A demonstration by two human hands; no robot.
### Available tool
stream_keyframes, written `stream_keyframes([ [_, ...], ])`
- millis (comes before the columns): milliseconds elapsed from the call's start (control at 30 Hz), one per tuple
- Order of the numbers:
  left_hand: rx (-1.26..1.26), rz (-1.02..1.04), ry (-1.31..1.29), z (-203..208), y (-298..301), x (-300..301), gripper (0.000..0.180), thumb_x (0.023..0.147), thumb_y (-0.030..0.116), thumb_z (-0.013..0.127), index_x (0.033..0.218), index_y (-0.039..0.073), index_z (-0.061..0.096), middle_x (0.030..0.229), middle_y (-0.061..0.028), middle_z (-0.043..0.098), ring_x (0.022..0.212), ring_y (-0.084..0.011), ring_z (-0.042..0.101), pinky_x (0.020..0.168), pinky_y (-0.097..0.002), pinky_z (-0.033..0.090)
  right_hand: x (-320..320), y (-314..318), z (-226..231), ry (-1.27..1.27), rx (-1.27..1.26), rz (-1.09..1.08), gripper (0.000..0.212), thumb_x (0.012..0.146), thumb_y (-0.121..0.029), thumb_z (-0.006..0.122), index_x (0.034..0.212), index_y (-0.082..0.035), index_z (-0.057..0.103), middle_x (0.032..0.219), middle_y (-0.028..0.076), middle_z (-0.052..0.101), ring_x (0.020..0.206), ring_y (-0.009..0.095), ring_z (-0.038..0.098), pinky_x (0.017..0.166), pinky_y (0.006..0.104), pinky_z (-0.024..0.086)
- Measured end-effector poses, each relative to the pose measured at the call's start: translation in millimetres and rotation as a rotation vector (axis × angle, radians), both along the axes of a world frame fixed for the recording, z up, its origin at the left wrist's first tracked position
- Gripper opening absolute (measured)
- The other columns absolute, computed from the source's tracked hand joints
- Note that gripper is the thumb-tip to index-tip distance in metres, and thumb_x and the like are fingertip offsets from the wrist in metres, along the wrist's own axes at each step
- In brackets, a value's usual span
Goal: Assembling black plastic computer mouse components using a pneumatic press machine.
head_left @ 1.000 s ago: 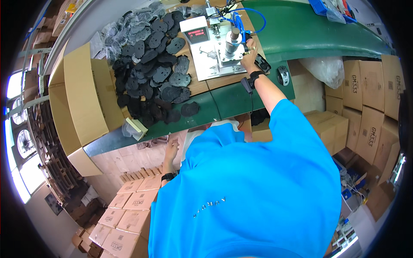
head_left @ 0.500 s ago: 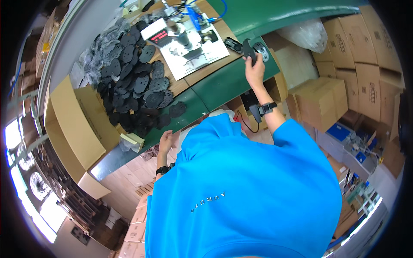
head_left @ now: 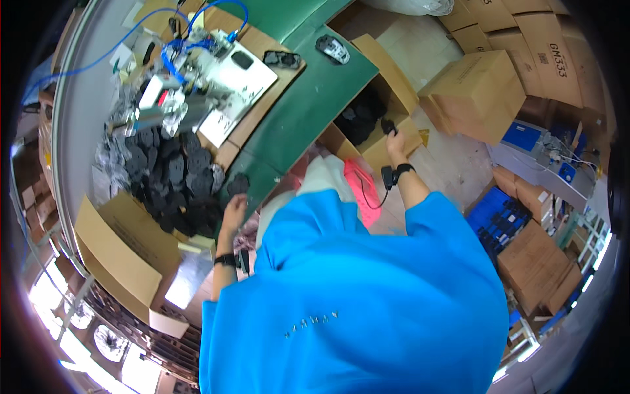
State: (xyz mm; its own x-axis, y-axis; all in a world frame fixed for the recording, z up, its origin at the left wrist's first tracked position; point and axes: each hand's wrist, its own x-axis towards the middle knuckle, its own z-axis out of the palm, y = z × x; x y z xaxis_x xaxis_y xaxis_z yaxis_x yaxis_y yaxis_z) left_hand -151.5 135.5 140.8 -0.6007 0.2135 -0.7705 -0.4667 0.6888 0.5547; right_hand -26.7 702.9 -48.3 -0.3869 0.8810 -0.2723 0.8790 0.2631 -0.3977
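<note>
Over an open carton (head_left: 408,134) on the right, beside the bench, my right hand (head_left: 396,146) grips a small dark curved piece (head_left: 388,126). More dark pieces (head_left: 361,117) lie inside that carton. My left hand (head_left: 234,213) is at the bench's front edge, its fingers loosely apart, close to a flat black oval piece (head_left: 238,184); whether they touch is unclear. A heap of similar black pieces (head_left: 176,169) spreads on the bench just beyond that hand.
A bench machine with a white base plate (head_left: 252,82) and blue hoses stands on the green bench (head_left: 298,108). Near it lie a black shell (head_left: 282,60) and a silver-grey mouse-shaped part (head_left: 333,50). Cartons stand left (head_left: 125,256) and right (head_left: 472,95).
My right hand has moved from above the bench down to the carton on the right, carrying the dark piece. My left hand has risen closer to the black oval piece. The view has turned.
</note>
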Motion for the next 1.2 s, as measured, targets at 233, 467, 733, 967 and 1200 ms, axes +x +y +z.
stream_keyframes([
  [233,-0.136,-0.139,-0.078,0.6,-29.5,34.7,0.031,0.093,0.011,0.051,0.120,-0.001,0.059,0.111,-0.0156,0.068,0.104,-0.0218,0.063,0.091,-0.0334,0.049,-12.9,-43.6,-71.8,-0.196,-0.415,0.131,0.029,0.092,-0.021,0.054,0.115,-0.008,0.065,0.106,0.023,0.067,0.103,0.042,0.063,0.090,0.0480,0.050],
  [467,-0.218,-0.064,-0.317,-5.8,-42.9,81.4,0.032,0.097,0.013,0.049,0.127,0.004,0.055,0.116,-0.0105,0.066,0.096,-0.0200,0.065,0.079,-0.0323,0.052,-36.9,-66.0,-124.4,-0.240,-0.506,0.131,0.031,0.094,-0.025,0.051,0.118,-0.014,0.066,0.111,0.021,0.067,0.108,0.040,0.062,0.094,0.0477,0.049],
  [733,-0.184,-0.102,-0.338,-26.4,-43.2,78.2,0.034,0.096,0.012,0.046,0.128,0.003,0.054,0.118,-0.0130,0.066,0.098,-0.0214,0.066,0.079,-0.0316,0.053,-13.2,-85.7,-178.9,-0.215,-0.611,0.173,0.041,0.093,-0.028,0.052,0.131,-0.012,0.058,0.123,0.020,0.063,0.116,0.039,0.058,0.100,0.0458,0.047],
  [967,-0.126,-0.176,-0.328,-52.5,-74.0,67.2,0.032,0.095,0.006,0.040,0.124,0.001,0.055,0.118,-0.0111,0.062,0.100,-0.0204,0.064,0.086,-0.0316,0.052,44.4,-128.4,-149.2,-0.170,-0.585,0.385,0.028,0.092,-0.023,0.052,0.091,-0.001,0.069,0.094,0.022,0.070,0.093,0.034,0.067,0.086,0.0443,0.051],
  [1200,0.208,-0.417,0.041,-86.6,-85.6,57.3,0.023,0.098,0.022,0.056,0.109,0.002,0.063,0.093,-0.0089,0.067,0.087,-0.0143,0.061,0.077,-0.0292,0.050,199.2,-174.8,-116.6,0.183,-0.073,0.301,0.021,0.091,-0.013,0.050,0.074,-0.009,0.061,0.067,0.011,0.062,0.054,0.024,0.054,0.048,0.0414,0.039],
])
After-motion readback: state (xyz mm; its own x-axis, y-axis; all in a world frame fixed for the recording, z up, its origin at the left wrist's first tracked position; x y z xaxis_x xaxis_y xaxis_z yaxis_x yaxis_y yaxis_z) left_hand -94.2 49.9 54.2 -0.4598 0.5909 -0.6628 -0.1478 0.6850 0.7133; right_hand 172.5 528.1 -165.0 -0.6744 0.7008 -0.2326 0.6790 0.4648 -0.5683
